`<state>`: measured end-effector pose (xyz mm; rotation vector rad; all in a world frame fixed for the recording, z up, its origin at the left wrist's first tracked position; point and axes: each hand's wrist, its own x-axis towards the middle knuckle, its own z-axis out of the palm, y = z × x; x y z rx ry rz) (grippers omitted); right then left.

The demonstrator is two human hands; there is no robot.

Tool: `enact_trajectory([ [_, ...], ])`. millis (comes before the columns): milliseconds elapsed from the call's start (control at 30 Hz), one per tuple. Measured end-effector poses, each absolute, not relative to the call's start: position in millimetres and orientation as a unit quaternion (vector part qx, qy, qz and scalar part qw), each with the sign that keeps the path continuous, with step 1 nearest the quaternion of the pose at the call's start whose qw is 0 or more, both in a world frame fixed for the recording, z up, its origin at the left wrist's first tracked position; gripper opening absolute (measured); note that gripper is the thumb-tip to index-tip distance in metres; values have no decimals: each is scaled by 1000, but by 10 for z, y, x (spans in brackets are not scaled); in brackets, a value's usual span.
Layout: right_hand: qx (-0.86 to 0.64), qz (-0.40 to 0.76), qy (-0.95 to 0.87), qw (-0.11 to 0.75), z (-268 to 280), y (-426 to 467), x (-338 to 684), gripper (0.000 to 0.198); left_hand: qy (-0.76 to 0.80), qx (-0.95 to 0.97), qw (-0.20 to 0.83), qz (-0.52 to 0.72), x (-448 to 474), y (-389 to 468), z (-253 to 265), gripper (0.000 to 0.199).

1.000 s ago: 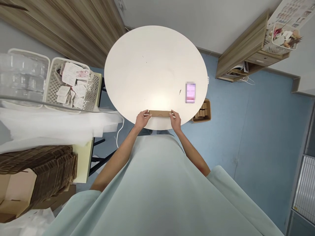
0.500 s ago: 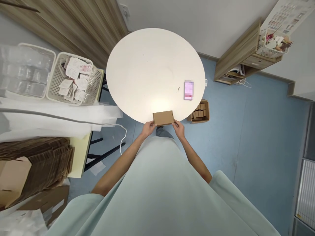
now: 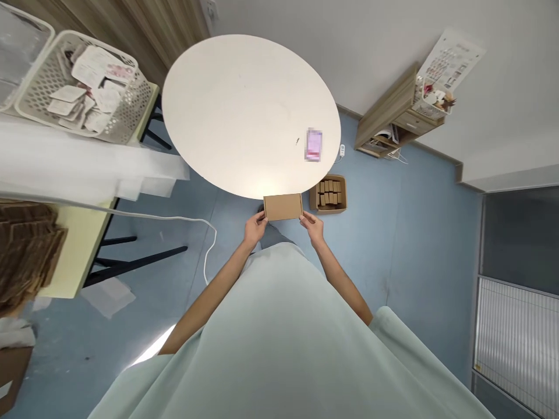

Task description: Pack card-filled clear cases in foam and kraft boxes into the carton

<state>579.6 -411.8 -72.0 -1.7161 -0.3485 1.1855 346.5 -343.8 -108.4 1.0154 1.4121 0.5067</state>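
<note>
Head view, flat box [image 3: 283, 207] between both grips [image 3: 255, 227] [image 3: 314, 228]

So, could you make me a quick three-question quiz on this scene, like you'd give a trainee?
1. What do the left hand and right hand hold between them?
2. True or false: the pink item lies on the white table.
3. Where does the carton of small boxes stand? a) on the white table b) on the floor c) on a shelf

Key: 1. A brown box; 2. True; 3. b
</note>
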Motion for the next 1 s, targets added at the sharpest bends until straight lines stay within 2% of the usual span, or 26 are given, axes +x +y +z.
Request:
enact_trajectory([
  [267, -735, 457, -178, 468, -341, -4642, 6211, 61, 565, 468, 639, 230, 3939, -3617, -963, 51],
  [600, -738, 467, -158, 461, -290, -4933, 6740, 59, 566, 528, 616, 146, 4485, -3629, -1004, 47],
  [833, -754, 448, -126, 463, -429, -4940, 7545, 65, 571, 591, 567, 62, 5442, -3504, -1180, 36],
  [1000, -776, 442, -137, 428, -586, -4760, 8412, 62, 586, 600, 543, 35, 6344, -3377, -1423, 39],
])
